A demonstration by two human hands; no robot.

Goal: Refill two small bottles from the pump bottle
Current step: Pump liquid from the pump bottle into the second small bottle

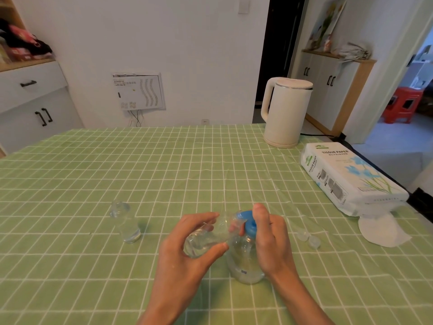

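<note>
Head view, and it looks like mid-fill! The left hand [187,249] is curled round a small clear bottle [208,238], tipped sideways with its mouth at the blue pump head [248,221]. The right hand [269,242] grips the pump bottle [246,261] up top, one digit over the pump. The risk: if the mouth is off the nozzle, a press squirts liquid onto fingers and the green tablecloth [164,174]. An off-centre push could also tip the pump bottle. The second small bottle [127,224] stands left of the pump bottle, and two caps [309,239] lie just right of it.
</note>
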